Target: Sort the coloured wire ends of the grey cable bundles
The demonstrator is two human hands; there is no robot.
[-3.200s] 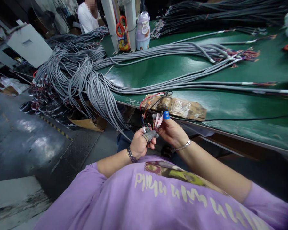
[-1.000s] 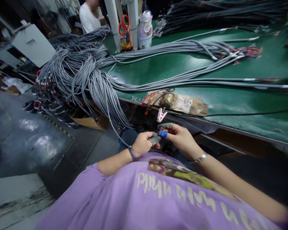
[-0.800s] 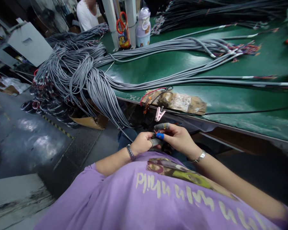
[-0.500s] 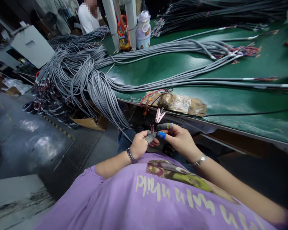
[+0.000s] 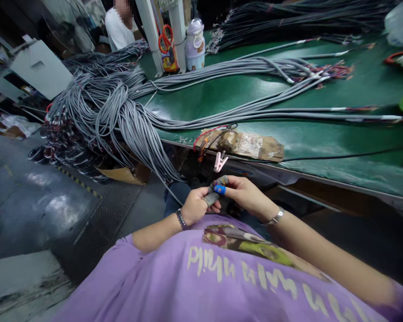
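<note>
My left hand (image 5: pixel 197 205), with grey wraps on its fingertips, is closed in a pinch on the thin wires (image 5: pixel 215 184). Only a small purple bit of them shows between the fingers. From the right, my right hand (image 5: pixel 243 192) closes on the same wires. It wears a blue wrap on the thumb and a grey one on the index finger, and its fingertips touch those of my left hand. Just beyond the fingers, a pink clothespin-like clip (image 5: pixel 220 161) hangs near the bench edge. The far ends of the wires are hidden.
Grey cables (image 5: pixel 130 116) lie in a heap over the left bench edge and run along the green bench (image 5: pixel 309 143). A taped wooden board (image 5: pixel 268 148) sits at the edge. Orange scissors (image 5: pixel 165 38) and a lilac bottle (image 5: pixel 195 47) stand behind. A person (image 5: pixel 119 27) is at the back.
My right hand has moved left, bringing its fingertips against my left hand's. The wires, seen sticking up before, are now mostly covered by the fingers. The view has shifted slightly.
</note>
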